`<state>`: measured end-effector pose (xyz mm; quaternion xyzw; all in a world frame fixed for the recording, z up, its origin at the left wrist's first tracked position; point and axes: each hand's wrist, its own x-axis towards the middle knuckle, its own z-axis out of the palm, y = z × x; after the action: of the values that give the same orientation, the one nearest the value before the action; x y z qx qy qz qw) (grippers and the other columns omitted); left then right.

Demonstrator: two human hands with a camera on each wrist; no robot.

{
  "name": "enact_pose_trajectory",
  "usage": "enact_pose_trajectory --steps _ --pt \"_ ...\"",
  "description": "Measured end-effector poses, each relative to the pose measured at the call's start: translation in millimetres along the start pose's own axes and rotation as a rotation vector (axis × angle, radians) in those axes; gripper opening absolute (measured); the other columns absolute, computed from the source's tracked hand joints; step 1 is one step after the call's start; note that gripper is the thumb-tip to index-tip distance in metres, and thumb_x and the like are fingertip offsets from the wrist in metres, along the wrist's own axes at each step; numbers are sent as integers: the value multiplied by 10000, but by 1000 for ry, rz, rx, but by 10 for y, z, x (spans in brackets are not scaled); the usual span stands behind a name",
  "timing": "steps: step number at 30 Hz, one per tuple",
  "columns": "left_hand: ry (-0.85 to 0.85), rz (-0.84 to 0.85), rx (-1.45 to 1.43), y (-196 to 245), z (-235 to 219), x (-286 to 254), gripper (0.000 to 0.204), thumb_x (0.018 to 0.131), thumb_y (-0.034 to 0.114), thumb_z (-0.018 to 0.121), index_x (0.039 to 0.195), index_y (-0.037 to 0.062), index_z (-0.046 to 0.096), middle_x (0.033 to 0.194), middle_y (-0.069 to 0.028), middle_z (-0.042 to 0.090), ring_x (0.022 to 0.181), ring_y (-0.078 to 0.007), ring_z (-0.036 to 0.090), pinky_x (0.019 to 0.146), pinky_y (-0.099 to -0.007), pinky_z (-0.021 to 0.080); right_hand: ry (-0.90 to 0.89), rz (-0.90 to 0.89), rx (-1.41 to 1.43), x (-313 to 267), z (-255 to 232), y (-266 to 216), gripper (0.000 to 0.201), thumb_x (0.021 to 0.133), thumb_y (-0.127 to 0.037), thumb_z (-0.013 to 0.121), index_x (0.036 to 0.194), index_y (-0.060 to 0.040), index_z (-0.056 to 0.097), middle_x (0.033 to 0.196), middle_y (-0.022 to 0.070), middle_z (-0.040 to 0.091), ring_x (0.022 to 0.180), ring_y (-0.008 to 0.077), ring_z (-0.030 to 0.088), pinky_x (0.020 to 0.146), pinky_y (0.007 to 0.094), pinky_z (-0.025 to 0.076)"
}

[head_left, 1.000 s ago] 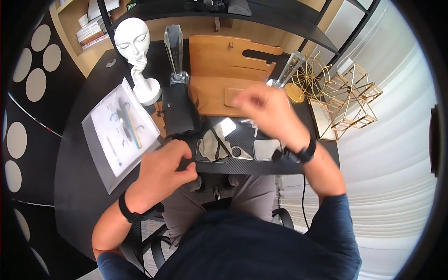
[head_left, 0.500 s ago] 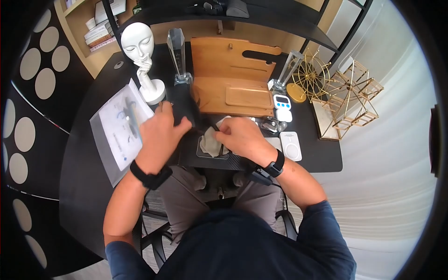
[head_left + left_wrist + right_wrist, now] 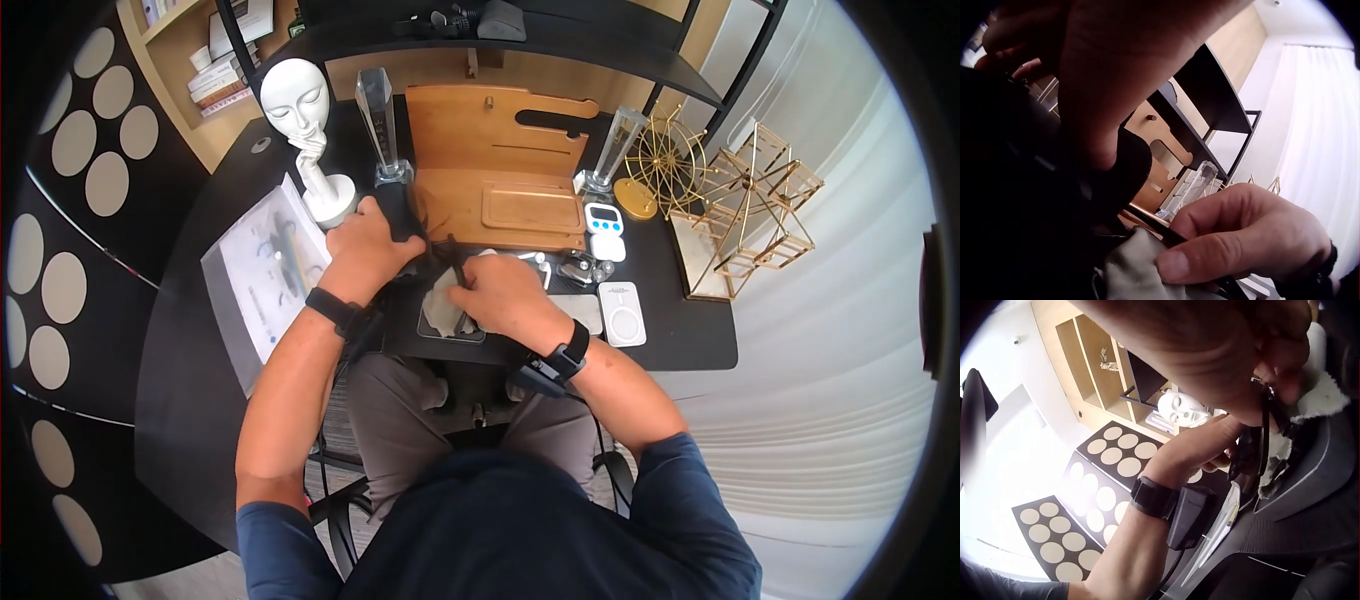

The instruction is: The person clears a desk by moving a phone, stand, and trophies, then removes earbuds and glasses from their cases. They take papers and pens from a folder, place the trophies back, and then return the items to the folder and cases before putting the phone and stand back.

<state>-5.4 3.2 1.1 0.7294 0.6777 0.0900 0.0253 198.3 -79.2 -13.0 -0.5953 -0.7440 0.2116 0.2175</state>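
Note:
My left hand (image 3: 372, 247) grips a soft-looking black case (image 3: 403, 215), its thumb pressed on the near side and its fingers over the far side. In the left wrist view the case (image 3: 1129, 169) shows a rounded dark edge close to that thumb. My right hand (image 3: 510, 300) pinches a thin black strip (image 3: 1154, 224) together with a grey-green cloth (image 3: 438, 305). Much of the strip is hidden by the fingers. Crumpled, the cloth lies over a small rimmed tray (image 3: 462, 339) at the desk's front edge.
Behind the hands stands a wooden organizer (image 3: 455, 205). A white mask sculpture (image 3: 297, 100) and printed papers (image 3: 262, 270) are at left. Crystal trophies (image 3: 376, 110) flank the organizer. To the right are a white timer (image 3: 603, 218), a white charger (image 3: 623, 315) and gold wheel models (image 3: 750, 205).
My right hand has come down and left from above the desk to the cloth and now pinches it with the strip. My left hand has moved forward from the desk edge onto the black case.

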Motion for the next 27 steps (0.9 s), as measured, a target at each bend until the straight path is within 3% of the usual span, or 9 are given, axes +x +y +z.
enact_pose_trajectory --steps 4,10,11,15,18,20,21,24,27 --pt "0 -31 -37 39 -40 -42 841 786 559 834 1257 -52 499 1152 -272 706 1060 -427 730 910 -471 571 32 26 104 -23 -19 122 362 853 -333 772 830 26 738 808 237 734 810 432 732 758 506 573" --pt "64 -78 -88 -7 -40 -115 849 759 506 877 1267 -48 482 1164 -264 684 1036 -424 728 903 -489 577 218 87 309 -184 -269 105 319 869 -265 835 808 24 716 716 184 708 651 338 705 632 412 534" --pt "75 -69 -86 -8 -46 -126 848 760 506 876 1272 -44 482 1160 -260 682 1035 -421 729 903 -493 577 262 33 397 -178 -257 151 313 908 -253 837 815 17 709 681 142 699 594 219 674 588 370 512" --pt "118 -22 -78 103 -94 -196 834 765 504 875 1286 -23 493 1158 -243 669 1039 -412 728 892 -508 575 306 -73 637 -173 -465 -133 320 940 -253 835 823 7 689 653 58 651 618 85 570 570 313 488" --pt "149 87 -76 137 -36 -207 753 801 438 856 1292 -10 501 1162 -241 662 1018 -415 732 846 -511 576 178 -106 722 -63 -500 -355 239 979 -212 819 970 11 734 795 -14 708 713 35 609 630 225 483" --pt "253 167 -243 227 -22 -345 723 807 366 861 1296 -16 490 1117 -244 690 982 -433 744 813 -514 582 163 -80 689 -10 -520 -456 282 963 -241 822 903 12 713 742 -4 675 666 54 578 595 254 469" --pt "227 263 -83 285 -204 -458 719 815 353 849 1305 -22 480 1110 -234 697 986 -437 741 808 -496 583 152 -52 669 51 -478 -412 310 951 -253 824 863 15 696 714 16 663 645 73 564 579 279 464" --pt "144 157 -175 182 -278 -464 695 859 384 775 1350 -14 487 1161 -228 670 1010 -432 721 841 -512 575 148 5 636 123 -368 -223 363 936 -284 824 793 13 672 669 27 640 613 93 535 560 308 446" --pt "78 93 -249 -14 -214 -393 682 880 404 764 1323 -34 487 1157 -289 688 1073 -475 713 875 -547 566 140 57 659 76 -337 -5 374 930 -296 830 778 13 684 650 32 632 602 100 537 564 319 448"
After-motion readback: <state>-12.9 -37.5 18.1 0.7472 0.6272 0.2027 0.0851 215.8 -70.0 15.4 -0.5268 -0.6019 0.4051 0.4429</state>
